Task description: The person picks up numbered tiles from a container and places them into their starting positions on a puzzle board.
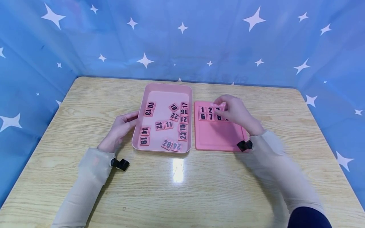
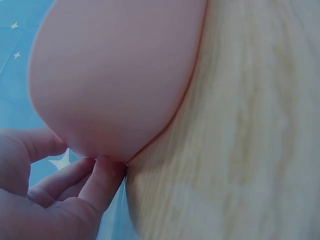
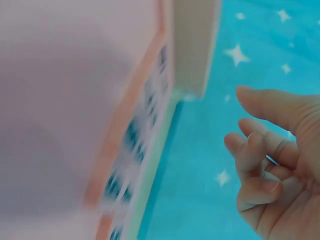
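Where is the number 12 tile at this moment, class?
In the head view, the 12 tile lies near the middle of the pink tray, just left of the 11 tile.

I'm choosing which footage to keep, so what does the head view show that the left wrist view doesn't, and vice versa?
Head view only: number tiles, the pink board and the right hand.
Left wrist view only: the outer side of the tray close up, with fingertips touching it.
Both: the left hand, the tray, the wooden table and the starry blue backdrop.
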{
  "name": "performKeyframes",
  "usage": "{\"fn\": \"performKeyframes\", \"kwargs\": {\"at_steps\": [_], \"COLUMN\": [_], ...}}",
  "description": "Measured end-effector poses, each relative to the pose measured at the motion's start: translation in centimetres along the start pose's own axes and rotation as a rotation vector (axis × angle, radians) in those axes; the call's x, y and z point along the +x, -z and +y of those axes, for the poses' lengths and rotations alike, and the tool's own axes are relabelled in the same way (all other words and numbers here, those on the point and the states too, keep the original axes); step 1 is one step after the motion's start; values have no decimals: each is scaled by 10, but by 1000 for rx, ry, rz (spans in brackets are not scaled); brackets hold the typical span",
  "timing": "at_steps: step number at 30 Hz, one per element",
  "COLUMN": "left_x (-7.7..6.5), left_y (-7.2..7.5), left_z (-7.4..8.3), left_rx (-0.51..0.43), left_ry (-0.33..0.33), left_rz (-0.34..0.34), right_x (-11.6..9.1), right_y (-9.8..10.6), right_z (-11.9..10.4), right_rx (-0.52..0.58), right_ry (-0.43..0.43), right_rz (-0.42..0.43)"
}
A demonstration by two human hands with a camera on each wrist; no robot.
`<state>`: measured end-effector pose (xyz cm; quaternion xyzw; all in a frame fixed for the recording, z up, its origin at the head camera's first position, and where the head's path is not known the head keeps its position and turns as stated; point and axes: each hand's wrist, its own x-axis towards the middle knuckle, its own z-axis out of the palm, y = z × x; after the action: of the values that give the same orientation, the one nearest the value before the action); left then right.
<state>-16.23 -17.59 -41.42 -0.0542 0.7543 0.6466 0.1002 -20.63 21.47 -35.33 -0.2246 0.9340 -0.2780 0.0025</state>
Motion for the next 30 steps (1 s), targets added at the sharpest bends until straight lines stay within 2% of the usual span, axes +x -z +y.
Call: {"fn": "performKeyframes", "kwargs": {"at_steps": [6,12,18,23,30], "left_x": [0,0,1,1,0], "left_y": [0,0,0,1,1], "left_z": [0,-2,-2,0,0], "left_rx": [-6,-18,-11,-16,-11], "left_ry": [12,19,20,16,9], "left_rz": [-11,-17,-15,-17,-13], "right_x": [26,49,65,81,109], "right_y": [-20,-41,-59,-67,-77], "right_z": [-32,-52,-66,-88,-112], "right_rx": [49,125,155,140,165], "right_ry": [46,94,66,75,52], "right_rz": [-43,-69,-132,-196,-228]}}
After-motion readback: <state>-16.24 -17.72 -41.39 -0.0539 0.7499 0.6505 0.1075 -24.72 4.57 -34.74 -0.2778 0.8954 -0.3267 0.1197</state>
